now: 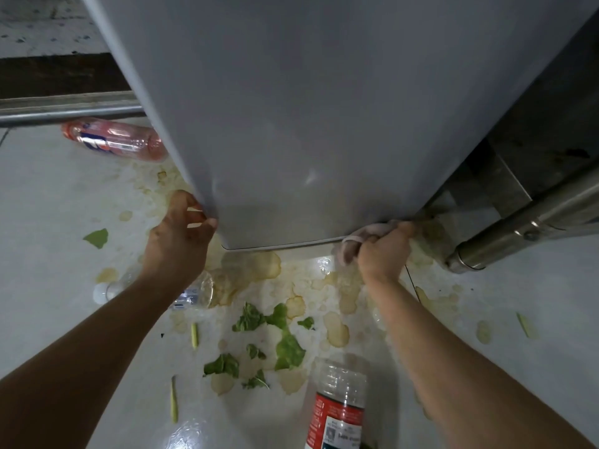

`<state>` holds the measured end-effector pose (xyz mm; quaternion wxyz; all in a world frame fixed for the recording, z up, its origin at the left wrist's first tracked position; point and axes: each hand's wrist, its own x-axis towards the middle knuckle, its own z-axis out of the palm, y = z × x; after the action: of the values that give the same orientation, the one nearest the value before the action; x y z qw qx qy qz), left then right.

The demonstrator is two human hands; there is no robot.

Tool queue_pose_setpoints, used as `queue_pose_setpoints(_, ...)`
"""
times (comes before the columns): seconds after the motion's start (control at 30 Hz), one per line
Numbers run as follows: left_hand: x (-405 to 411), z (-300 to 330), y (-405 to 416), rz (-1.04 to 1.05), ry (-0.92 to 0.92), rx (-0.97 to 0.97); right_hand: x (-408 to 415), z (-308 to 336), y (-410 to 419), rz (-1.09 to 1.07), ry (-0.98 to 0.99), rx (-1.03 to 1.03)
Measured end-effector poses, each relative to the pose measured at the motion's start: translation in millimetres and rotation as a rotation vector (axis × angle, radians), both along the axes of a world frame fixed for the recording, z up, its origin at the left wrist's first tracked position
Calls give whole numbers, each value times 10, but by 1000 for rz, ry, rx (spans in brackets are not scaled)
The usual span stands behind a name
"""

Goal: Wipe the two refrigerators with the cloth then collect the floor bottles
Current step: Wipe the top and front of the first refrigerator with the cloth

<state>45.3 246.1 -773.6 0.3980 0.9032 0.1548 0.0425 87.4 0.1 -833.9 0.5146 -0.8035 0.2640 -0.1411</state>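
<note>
A grey refrigerator (308, 108) fills the upper middle of the head view. My left hand (181, 234) grips its lower left corner edge. My right hand (384, 251) holds a pale pink cloth (359, 236) pressed against the lower right corner of the door. An orange-labelled bottle (113, 140) lies on the floor to the left of the fridge. A clear bottle with a white cap (191, 294) lies partly under my left forearm. A red-labelled clear bottle (338, 409) lies near the bottom edge.
The pale floor (64, 205) carries yellowish dried stains and scattered green leaf scraps (285, 348). A stainless steel unit with a round leg (518, 228) stands right of the fridge. A metal rail (64, 113) runs along the left wall.
</note>
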Motion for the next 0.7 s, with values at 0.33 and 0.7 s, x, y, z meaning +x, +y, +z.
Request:
queue_pose_setpoints(0.33,6,1,71,-67,-52,101,-124,-44,401,5,92,11)
queue_pose_setpoints(0.7,20,-27,109,-74,-94,86,-13,-39,308,-71,130,-52)
